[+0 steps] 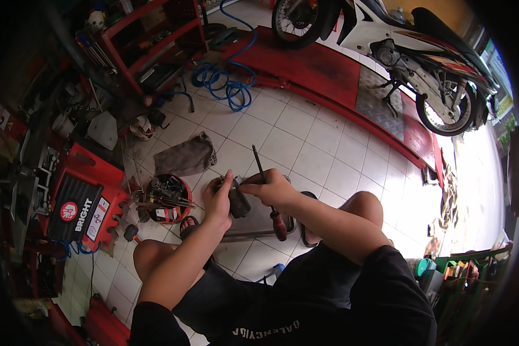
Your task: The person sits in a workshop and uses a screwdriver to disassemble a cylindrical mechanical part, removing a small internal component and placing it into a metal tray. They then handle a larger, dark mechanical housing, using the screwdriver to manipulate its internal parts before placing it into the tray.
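Note:
My left hand (217,200) is wrapped round a dark metal cylinder (240,206), which looks like a small motor with a lighter metal end. It is held over a shallow grey metal tray (249,232) between my feet. A screwdriver with a red-brown handle (278,226) is held in my right hand (273,189). Its dark shaft points up and away, and the handle hangs below the palm. The thumb and forefinger of that hand reach to the cylinder's upper end; whatever they pinch there is too small to make out.
Left of the tray stands a red basket (188,189) full of tools and parts, with a grey rag (185,154) beyond. A red-and-black case (78,202) lies far left. Blue hose (236,95) coils near a red lift platform (305,72) carrying a motorcycle (409,52).

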`<action>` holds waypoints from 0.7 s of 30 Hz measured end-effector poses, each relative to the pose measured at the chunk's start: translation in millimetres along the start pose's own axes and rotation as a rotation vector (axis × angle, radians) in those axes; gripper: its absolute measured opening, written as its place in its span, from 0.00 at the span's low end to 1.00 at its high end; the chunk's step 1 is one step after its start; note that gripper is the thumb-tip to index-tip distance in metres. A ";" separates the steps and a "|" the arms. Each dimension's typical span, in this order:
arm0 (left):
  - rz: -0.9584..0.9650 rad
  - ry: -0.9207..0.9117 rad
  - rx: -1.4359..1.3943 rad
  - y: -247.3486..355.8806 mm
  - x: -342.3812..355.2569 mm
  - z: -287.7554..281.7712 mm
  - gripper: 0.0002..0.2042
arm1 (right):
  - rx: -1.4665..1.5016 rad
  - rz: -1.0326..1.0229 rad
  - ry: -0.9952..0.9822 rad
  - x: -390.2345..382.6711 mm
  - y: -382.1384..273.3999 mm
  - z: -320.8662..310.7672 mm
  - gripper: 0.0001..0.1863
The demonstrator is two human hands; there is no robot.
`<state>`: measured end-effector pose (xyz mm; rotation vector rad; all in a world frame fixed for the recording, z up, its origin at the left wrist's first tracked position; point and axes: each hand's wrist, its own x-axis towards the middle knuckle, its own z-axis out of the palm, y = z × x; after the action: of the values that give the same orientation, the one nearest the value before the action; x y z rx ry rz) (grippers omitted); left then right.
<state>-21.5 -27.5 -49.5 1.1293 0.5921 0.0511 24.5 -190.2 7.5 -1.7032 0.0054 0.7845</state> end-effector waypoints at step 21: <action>0.023 -0.026 -0.021 -0.2 -0.8 -1.1 0.13 | 0.169 0.049 -0.079 5.0 5.2 -2.0 0.17</action>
<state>-22.7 -26.9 -49.6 1.1149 0.5542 0.0616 27.2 -191.6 0.7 -1.5163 0.0572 0.8634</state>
